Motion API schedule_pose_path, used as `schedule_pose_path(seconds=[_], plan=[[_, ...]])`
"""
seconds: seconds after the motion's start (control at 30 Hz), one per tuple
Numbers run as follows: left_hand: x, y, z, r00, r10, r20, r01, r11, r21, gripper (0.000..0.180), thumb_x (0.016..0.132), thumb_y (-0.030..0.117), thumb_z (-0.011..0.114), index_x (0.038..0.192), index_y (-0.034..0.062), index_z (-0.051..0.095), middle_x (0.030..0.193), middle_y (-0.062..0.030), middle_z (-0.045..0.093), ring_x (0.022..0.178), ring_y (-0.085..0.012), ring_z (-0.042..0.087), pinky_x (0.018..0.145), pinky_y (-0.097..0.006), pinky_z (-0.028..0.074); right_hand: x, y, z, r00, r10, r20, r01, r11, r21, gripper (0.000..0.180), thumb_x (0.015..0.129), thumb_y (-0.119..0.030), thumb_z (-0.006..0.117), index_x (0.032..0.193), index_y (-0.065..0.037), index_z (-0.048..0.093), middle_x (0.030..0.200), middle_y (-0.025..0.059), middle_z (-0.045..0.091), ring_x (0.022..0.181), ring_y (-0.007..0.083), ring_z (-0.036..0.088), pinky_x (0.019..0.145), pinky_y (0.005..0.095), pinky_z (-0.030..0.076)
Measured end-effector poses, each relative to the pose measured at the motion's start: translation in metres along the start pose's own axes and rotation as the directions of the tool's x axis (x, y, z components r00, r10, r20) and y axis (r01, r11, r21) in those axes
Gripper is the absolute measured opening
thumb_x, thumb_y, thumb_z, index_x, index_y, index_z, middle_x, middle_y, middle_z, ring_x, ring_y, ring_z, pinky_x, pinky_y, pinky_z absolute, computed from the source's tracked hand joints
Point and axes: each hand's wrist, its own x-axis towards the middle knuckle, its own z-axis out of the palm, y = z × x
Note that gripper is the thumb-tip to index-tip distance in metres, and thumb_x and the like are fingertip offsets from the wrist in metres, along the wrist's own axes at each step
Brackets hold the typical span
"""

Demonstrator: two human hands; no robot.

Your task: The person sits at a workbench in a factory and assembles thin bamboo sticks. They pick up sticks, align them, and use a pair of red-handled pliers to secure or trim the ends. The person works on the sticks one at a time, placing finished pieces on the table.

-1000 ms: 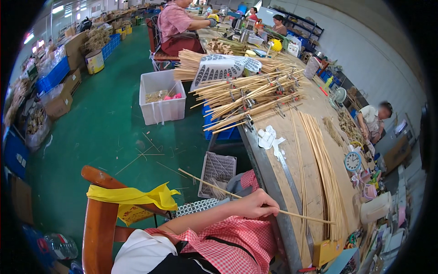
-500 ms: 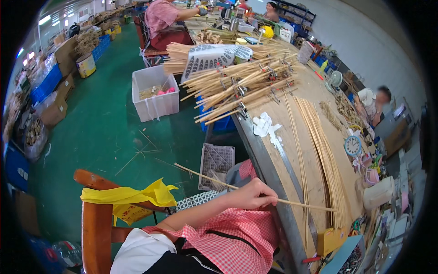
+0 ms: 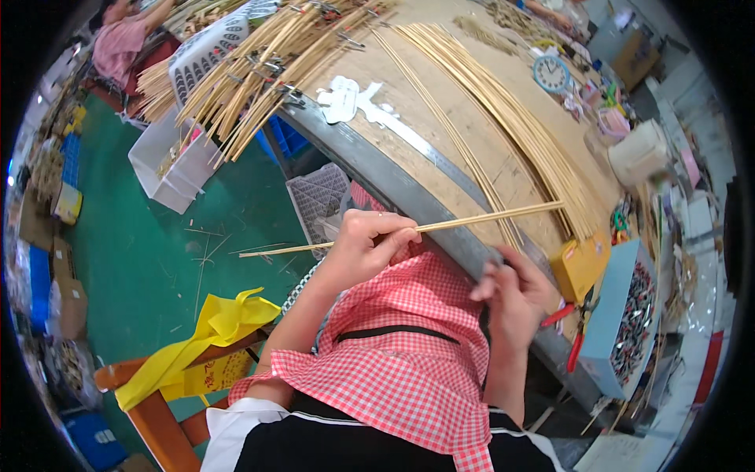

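My left hand [image 3: 366,245] is closed round a few thin straw-coloured sticks [image 3: 487,215], pinching them near their middle. They lie nearly level across my lap, their right end over the table and their left end over the floor. My right hand [image 3: 515,291] is raised at the table's edge, below the sticks' right half and apart from them. Its fingers are curled and blurred, with a small dark thing at the tips that I cannot make out. Beyond the sticks, a long row of similar sticks [image 3: 503,118] lies on the wooden tabletop [image 3: 440,169].
Clipped stick bundles [image 3: 259,71] overhang the table's far left corner. At right are a yellow block [image 3: 580,263], red-handled pliers [image 3: 578,338] and a blue box [image 3: 604,346] of small clips. A metal ruler [image 3: 432,149], clock [image 3: 551,74] and floor crate [image 3: 316,197] are also around.
The view has swung to the right and down. My right hand has come into sight beside the table's edge. My left hand still grips the sticks.
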Motion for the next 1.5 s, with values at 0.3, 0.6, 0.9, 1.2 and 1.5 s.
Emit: schedule_pose_path(seconds=[0.3, 0.6, 0.9, 1.2, 1.5], plan=[[-0.002, 0.003, 0.014, 0.998, 0.003, -0.061, -0.004, 1.000, -0.012, 0.008, 0.083, 0.001, 0.061, 0.084, -0.0056, 0.066, 0.063, -0.0091, 0.061, 0.053, -0.0110, 0.057, 0.049, -0.024, 0.043, 0.009, 0.041, 0.035, 0.992, 0.020, 0.123, -0.055, 0.956, 0.289, 0.020, 0.093, -0.003, 0.052, 0.108, 0.006, 0.062, 0.080, 0.0139, 0.063, 0.056, 0.0154, 0.059, 0.052, 0.0267, 0.053], [-0.006, 0.002, 0.022, 0.996, -0.058, -0.073, 0.051, 0.993, -0.103, 0.009, 0.085, -0.001, 0.059, 0.084, -0.0066, 0.066, 0.063, -0.0065, 0.061, 0.054, -0.0082, 0.054, 0.048, -0.022, 0.042, 0.006, 0.046, 0.045, 0.994, 0.057, 0.093, -0.090, 0.911, 0.403, 0.020, 0.093, -0.004, 0.053, 0.107, 0.007, 0.062, 0.080, 0.0142, 0.063, 0.057, 0.0157, 0.058, 0.053, 0.0280, 0.054], [-0.001, 0.004, 0.022, 0.995, -0.074, -0.070, 0.064, 0.988, -0.143, 0.012, 0.087, 0.002, 0.059, 0.084, -0.0073, 0.066, 0.061, -0.0055, 0.060, 0.053, -0.0076, 0.052, 0.048, -0.022, 0.041, 0.006, 0.048, 0.053, 0.996, 0.025, 0.082, -0.055, 0.920, 0.387, 0.021, 0.092, -0.005, 0.054, 0.108, 0.006, 0.062, 0.084, 0.0136, 0.063, 0.061, 0.0145, 0.059, 0.057, 0.0269, 0.054], [-0.003, -0.006, 0.019, 0.969, -0.147, 0.198, 0.173, 0.977, -0.121, 0.015, 0.088, 0.006, 0.058, 0.087, -0.0059, 0.067, 0.065, -0.0050, 0.062, 0.055, -0.0072, 0.053, 0.050, -0.022, 0.042, 0.019, 0.030, 0.015, 0.983, -0.125, 0.138, 0.134, 0.989, -0.057, 0.021, 0.083, 0.000, 0.063, 0.103, 0.002, 0.067, 0.095, 0.0055, 0.062, 0.077, 0.0085, 0.054, 0.067, 0.0204, 0.045], [0.010, -0.006, 0.002, 0.978, -0.074, 0.195, 0.071, 0.997, 0.022, 0.023, 0.091, 0.008, 0.052, 0.106, -0.0032, 0.065, 0.099, -0.0115, 0.068, 0.094, -0.0186, 0.063, 0.084, -0.030, 0.048, 0.028, 0.012, -0.060, 0.980, -0.127, -0.153, 0.144, 0.983, 0.113, 0.014, 0.089, -0.011, 0.061, 0.088, 0.001, 0.069, 0.066, 0.0041, 0.060, 0.054, 0.0071, 0.051, 0.049, 0.0204, 0.041]])
